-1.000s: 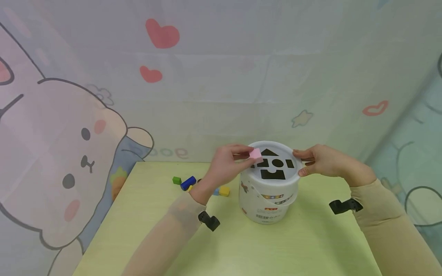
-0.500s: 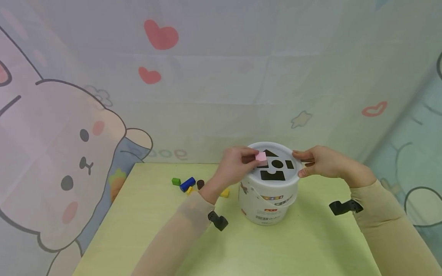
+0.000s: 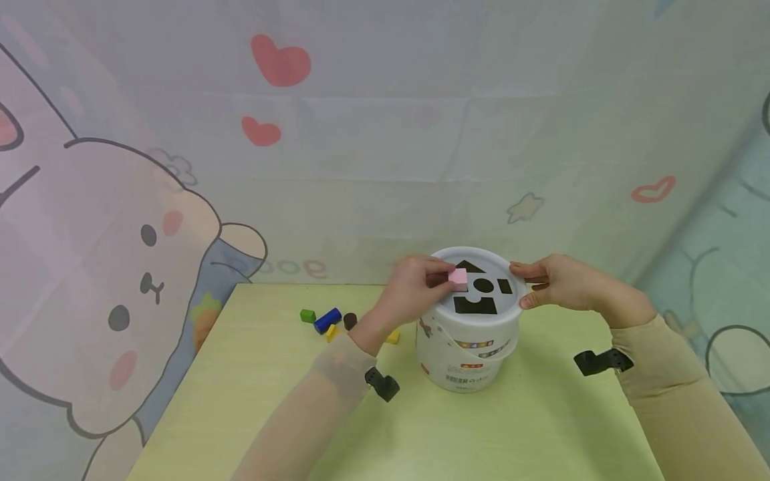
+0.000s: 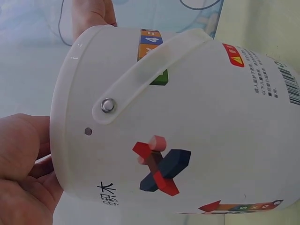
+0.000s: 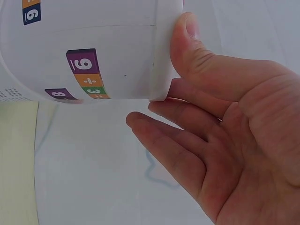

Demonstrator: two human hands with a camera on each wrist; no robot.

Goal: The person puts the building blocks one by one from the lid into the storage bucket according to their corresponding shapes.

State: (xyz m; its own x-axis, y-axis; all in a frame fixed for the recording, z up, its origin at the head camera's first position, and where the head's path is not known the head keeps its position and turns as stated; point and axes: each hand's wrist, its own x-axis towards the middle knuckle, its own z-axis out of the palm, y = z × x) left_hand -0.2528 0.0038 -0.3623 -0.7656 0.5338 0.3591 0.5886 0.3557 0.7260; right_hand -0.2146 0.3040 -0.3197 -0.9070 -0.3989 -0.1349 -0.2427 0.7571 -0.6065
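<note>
Pink block (image 3: 458,279), pinched by the left hand (image 3: 412,287) just right of the frame's centre, has slid rightward over a dark opening (image 3: 459,291) in the white lid (image 3: 507,306), apparently nearly aligned, while the right hand (image 3: 565,282), loosely spread, touches the rim.

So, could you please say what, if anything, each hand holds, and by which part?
Left hand pinches the pink squarish block by its left side; right hand holds the white round lid by its rim.
</note>
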